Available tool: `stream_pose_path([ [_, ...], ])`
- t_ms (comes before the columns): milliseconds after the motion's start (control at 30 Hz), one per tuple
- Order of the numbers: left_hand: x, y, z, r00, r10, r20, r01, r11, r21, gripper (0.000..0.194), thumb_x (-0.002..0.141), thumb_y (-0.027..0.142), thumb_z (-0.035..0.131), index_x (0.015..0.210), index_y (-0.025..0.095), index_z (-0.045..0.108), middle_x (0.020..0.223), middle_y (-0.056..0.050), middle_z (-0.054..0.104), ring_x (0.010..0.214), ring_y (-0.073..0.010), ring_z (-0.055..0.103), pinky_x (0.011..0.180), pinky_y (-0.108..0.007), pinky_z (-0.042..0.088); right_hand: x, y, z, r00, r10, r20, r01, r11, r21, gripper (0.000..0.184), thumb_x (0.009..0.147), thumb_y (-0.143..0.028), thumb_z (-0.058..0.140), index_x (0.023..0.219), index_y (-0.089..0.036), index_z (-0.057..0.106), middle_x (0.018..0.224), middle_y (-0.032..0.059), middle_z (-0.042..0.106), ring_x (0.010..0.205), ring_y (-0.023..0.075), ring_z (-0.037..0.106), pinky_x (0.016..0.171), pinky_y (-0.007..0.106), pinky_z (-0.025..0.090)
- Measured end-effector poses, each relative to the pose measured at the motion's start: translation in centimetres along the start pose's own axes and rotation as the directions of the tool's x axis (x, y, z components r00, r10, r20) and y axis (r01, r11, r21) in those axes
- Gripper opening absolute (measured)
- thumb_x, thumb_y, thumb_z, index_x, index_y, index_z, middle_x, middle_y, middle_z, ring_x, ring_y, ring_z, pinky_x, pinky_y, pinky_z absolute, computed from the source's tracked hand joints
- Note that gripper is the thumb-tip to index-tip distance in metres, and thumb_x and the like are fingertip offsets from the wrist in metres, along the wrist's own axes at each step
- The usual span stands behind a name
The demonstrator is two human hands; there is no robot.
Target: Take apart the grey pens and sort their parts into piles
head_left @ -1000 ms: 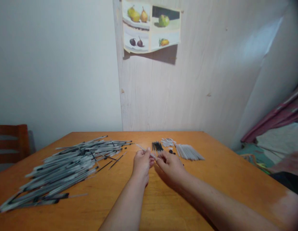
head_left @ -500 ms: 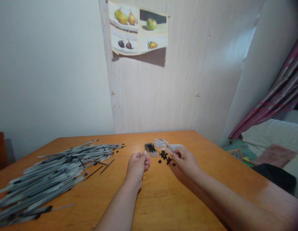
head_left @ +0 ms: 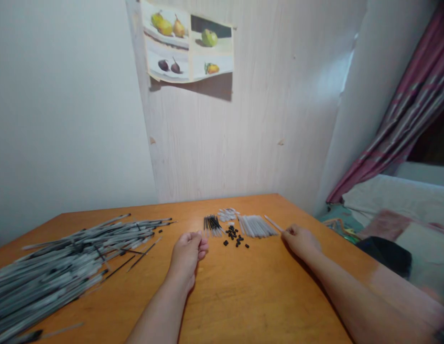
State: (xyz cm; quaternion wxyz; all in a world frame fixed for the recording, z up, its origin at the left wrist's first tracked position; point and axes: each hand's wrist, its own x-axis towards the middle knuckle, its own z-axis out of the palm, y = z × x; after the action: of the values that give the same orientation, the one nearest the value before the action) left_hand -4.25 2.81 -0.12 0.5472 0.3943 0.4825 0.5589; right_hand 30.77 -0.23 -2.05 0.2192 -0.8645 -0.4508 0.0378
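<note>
My left hand [head_left: 189,247] is closed with thumb and fingertips together, raised over the table in front of some thin black-and-clear sticks [head_left: 211,223]. Whatever it may hold is too small to make out. Out to the right, my right hand [head_left: 300,241] pinches the near end of a slim translucent plastic tube [head_left: 272,222]. That tube lies at a slant beside a row of similar clear tubes [head_left: 255,226]. Between the hands are several small black plugs [head_left: 233,232], with a cluster of small clear pieces [head_left: 228,214] behind them.
A large heap of long pen-like sticks [head_left: 69,258], grey and clear with black ends, spreads over the left of the wooden table [head_left: 222,301]. One black plug [head_left: 160,231] lies near it. A wall with a fruit picture [head_left: 188,43] stands behind. Cloth [head_left: 394,227] lies at right.
My right hand has moved right, away from the black plugs to the far side of the clear tube row, uncovering that row. My left hand keeps its closed shape. The view has turned right.
</note>
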Motion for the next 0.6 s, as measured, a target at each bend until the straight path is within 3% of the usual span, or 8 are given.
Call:
stream_pose_path([
  [367,-0.24,-0.11,0.03,1.0,-0.003,0.0,0.003,1.0,0.027,0.032,0.073,0.041,0.071,0.085,0.015,0.058,0.076,-0.006,0.068,0.061,-0.013,0.063,0.055,-0.023,0.049,-0.01,-0.67,0.26,0.999,-0.044,0.031,0.045,0.998,-0.041,0.031,0.086,-0.043,0.049,0.088,-0.023,0.073,0.087,0.0089,0.073,0.085,0.0253,0.067,0.063,0.03,0.041],
  [600,-0.47,0.09,0.15,1.0,-0.01,0.001,0.01,1.0,0.028,0.031,0.073,0.041,0.072,0.083,0.016,0.058,0.075,-0.006,0.068,0.062,-0.0119,0.063,0.055,-0.021,0.048,0.18,-0.32,0.27,0.993,-0.116,0.032,0.117,0.993,-0.032,0.034,0.087,-0.033,0.045,0.092,-0.025,0.077,0.092,0.0096,0.075,0.089,0.0249,0.067,0.067,0.03,0.044],
])
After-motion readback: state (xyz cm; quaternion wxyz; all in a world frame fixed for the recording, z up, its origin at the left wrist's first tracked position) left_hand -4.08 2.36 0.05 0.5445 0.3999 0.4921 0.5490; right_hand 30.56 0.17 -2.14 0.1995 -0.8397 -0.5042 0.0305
